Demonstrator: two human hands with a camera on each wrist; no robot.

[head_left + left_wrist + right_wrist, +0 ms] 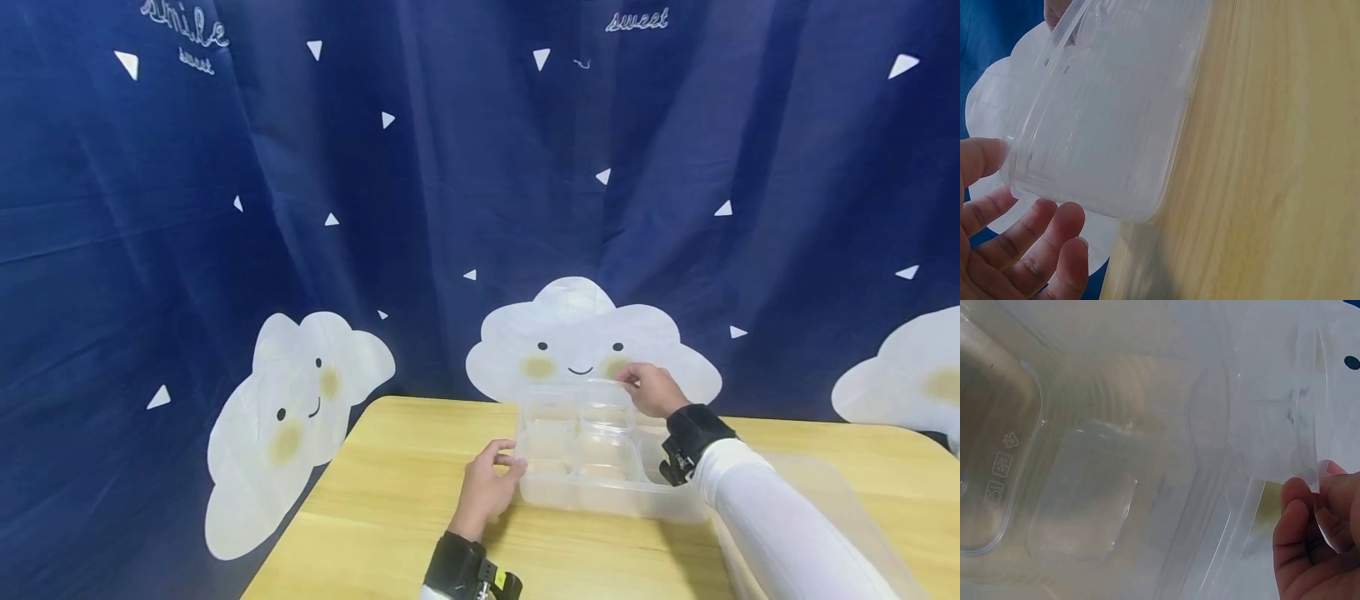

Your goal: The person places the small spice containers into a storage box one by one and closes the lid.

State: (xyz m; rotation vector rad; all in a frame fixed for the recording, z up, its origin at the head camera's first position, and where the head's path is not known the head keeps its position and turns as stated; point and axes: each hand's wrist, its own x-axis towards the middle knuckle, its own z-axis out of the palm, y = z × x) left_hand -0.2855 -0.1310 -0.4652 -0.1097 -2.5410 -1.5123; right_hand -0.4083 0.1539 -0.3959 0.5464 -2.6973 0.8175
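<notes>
A large clear plastic storage box (630, 500) stands on the table, with several smaller clear boxes (549, 446) set in rows inside it. My right hand (651, 390) is at its back edge, thumb and fingers pinching the rim of a small clear plastic box (606, 408). The right wrist view shows this pinch at the small box's wall (1272, 406). My left hand (489, 487) is at the storage box's left side. In the left wrist view a fingertip touches the rim, while the other fingers (1035, 240) spread loosely below the corner.
A wide translucent plastic piece (832, 508) lies at the table's right, partly under the right sleeve (780, 521). The wooden table (390, 492) meets a dark blue curtain (450, 167) printed with clouds along its back edge.
</notes>
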